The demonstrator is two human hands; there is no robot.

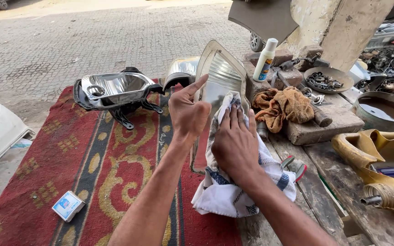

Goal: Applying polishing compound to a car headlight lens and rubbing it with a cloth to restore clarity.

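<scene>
The left hand [187, 110] gripped the near edge of a clear headlight lens [220, 75], thumb and fingers closed on its rim, index finger stretched up along the glass, and held it upright and tilted above the red patterned rug [92, 168]. The right hand [235, 143] pressed a white cloth with blue print [233, 191] flat against the lens face, fingers spread and laid together over the fabric (the palm hid the spot where cloth met lens). The rest of the cloth hung down and bunched on the rug's right edge and the wooden counter [334, 200].

To the left of the lens, a chrome headlight reflector in its black housing [115, 91] sat on the rug, open side up. A second chromed reflector piece [182, 70] stood just behind the lens, partly covered by it. A small blue and white box [68, 205] lay near the rug's lower left corner.

On the right, a white plastic bottle [265, 59] stood on stone blocks, and a crumpled brown rag [283, 105] lay just beside it on a stone slab [329, 123]. A shallow metal dish of small parts [327, 79] rested farther back, and a round basin of dark liquid [384, 111] stood near the right edge. A yellowish moulded part [370, 150] lay on the counter at the far right. Red-handled pliers [295, 165] poked out from under the cloth.
</scene>
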